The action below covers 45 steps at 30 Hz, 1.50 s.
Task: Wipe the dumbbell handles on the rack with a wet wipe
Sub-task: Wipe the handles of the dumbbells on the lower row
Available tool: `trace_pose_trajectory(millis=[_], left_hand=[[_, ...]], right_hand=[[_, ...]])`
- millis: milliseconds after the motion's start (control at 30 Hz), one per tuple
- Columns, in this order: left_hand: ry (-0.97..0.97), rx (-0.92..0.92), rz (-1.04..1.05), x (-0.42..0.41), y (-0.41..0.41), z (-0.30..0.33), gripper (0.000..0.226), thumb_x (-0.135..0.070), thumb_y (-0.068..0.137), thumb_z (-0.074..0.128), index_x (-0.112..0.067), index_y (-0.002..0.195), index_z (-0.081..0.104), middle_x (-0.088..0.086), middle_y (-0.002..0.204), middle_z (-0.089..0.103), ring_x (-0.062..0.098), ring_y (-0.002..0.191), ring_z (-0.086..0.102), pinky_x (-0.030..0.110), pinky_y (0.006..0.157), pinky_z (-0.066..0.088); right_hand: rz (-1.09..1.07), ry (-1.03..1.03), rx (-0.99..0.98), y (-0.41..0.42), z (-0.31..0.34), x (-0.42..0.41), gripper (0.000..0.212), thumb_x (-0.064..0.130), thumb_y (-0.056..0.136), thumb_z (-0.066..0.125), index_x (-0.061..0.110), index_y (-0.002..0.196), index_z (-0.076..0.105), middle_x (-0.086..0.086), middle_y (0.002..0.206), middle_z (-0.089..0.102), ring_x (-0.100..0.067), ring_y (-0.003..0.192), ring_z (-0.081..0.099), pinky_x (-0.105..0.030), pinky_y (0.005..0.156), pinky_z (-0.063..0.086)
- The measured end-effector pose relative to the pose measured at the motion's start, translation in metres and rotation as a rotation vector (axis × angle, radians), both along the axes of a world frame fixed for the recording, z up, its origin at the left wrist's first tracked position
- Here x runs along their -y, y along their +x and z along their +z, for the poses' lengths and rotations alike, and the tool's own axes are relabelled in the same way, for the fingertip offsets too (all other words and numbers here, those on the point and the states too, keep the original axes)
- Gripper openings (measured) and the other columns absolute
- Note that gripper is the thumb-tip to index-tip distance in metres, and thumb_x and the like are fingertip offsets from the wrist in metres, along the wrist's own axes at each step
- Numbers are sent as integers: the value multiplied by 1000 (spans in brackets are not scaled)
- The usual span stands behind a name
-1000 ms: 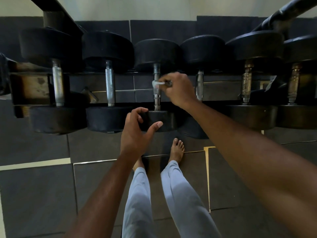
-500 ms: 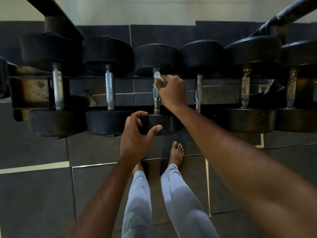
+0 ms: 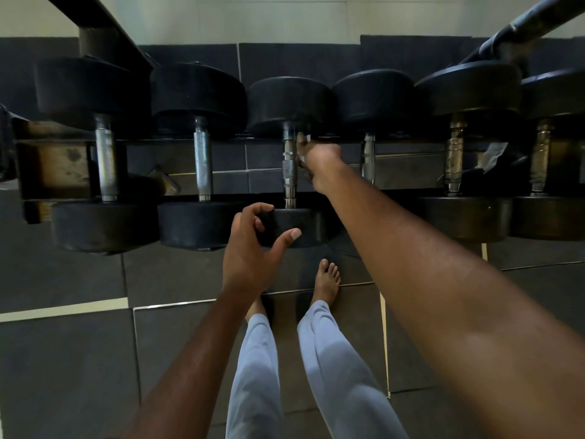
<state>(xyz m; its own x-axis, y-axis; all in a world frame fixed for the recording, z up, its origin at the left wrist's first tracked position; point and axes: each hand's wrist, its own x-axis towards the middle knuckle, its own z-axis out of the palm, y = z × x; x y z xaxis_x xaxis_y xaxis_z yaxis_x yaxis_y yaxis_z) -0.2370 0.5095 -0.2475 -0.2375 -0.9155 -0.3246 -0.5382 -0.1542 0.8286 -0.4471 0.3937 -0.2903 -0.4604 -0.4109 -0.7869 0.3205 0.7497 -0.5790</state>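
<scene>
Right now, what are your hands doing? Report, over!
Right hand pressing the wet wipe on the third dumbbell handle. Left hand curled loosely, holding nothing, near that dumbbell's front weight. Nothing blocking the handle.

Dark floor tiles (image 3: 63,359) with pale seams are lying under two bare feet (image 3: 326,282) and light grey trousers (image 3: 342,375), while a pale wall (image 3: 285,20) is showing above.

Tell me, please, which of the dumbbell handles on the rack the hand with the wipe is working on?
The third handle from the left: the right hand presses the wet wipe against its far end, while the other five stand untouched.
</scene>
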Motion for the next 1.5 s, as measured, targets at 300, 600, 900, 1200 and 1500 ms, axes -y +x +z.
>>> trace_pose_trajectory(millis=[300, 600, 900, 1200, 1500], left_hand=[[-1, -5, -4, 1, 1, -1, 60, -48, 82, 89, -30, 130, 58, -16, 106, 49, 9, 93, 57, 11, 72, 48], [6, -18, 0, 1, 1, -2, 60, -49, 82, 89, -30, 130, 58, -14, 107, 51, 11, 93, 57, 22, 75, 54], [11, -6, 9, 1, 0, -1, 59, -51, 81, 89, -32, 128, 59, -10, 106, 52, 10, 92, 57, 21, 75, 52], [30, -3, 16, 0, 0, 2, 59, -51, 81, 89, -35, 129, 57, -10, 108, 52, 9, 94, 58, 26, 77, 56], [28, -5, 26, -1, 0, -1, 61, -51, 82, 89, -35, 131, 56, -13, 106, 50, 6, 93, 57, 23, 74, 55]], right_hand=[[-170, -21, 5, 1, -7, 1, 22, 29, 85, 90, 21, 89, 70, 0, 95, 78, -24, 97, 75, -37, 83, 57], [256, 63, 65, -9, 7, -54, 30, 28, 95, 81, 14, 121, 77, 3, 99, 77, -9, 89, 69, -25, 79, 51], [801, 64, -111, -23, 17, -70, 17, 29, 88, 87, 19, 101, 86, 7, 103, 81, -6, 103, 72, -25, 92, 58], [1081, -370, -880, -10, 61, -12, 18, 38, 99, 71, 33, 113, 82, 8, 97, 81, -15, 86, 75, -30, 73, 56], [1488, -136, -1115, 12, 54, 14, 44, 5, 95, 58, 31, 126, 75, -7, 102, 76, -32, 92, 72, -34, 72, 52]])
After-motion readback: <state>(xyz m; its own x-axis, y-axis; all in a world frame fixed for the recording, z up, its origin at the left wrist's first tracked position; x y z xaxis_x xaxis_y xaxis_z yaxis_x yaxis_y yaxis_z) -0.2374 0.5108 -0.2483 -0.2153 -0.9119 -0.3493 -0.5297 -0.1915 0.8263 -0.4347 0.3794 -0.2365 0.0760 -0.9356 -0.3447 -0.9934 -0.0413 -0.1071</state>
